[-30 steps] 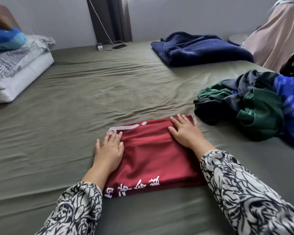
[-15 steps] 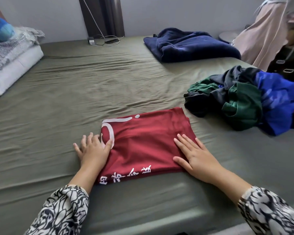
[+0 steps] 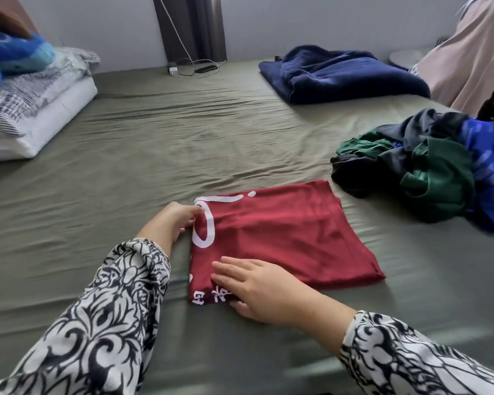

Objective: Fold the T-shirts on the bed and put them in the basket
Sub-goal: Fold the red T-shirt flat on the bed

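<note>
A folded dark red T-shirt (image 3: pixel 283 238) with white print lies on the olive-green bed sheet (image 3: pixel 154 155) in front of me. My left hand (image 3: pixel 171 220) is at the shirt's left edge, its fingers curled onto the fabric by the white print. My right hand (image 3: pixel 257 289) lies on the near left part of the shirt with straight fingers pointing left. To the right sits a crumpled pile of T-shirts (image 3: pixel 434 172) in green, black and blue. No basket is in view.
A folded navy blanket (image 3: pixel 340 75) lies at the far right of the bed. Pillows (image 3: pixel 40 109) with a blue plush toy (image 3: pixel 12 55) are stacked at the far left. A charger and cable (image 3: pixel 194 68) lie by the wall. Pink cloth (image 3: pixel 468 52) hangs at the right.
My right hand has slid from the shirt's far right corner to its near left part. My left hand has moved off the top to the left edge and curled onto it.
</note>
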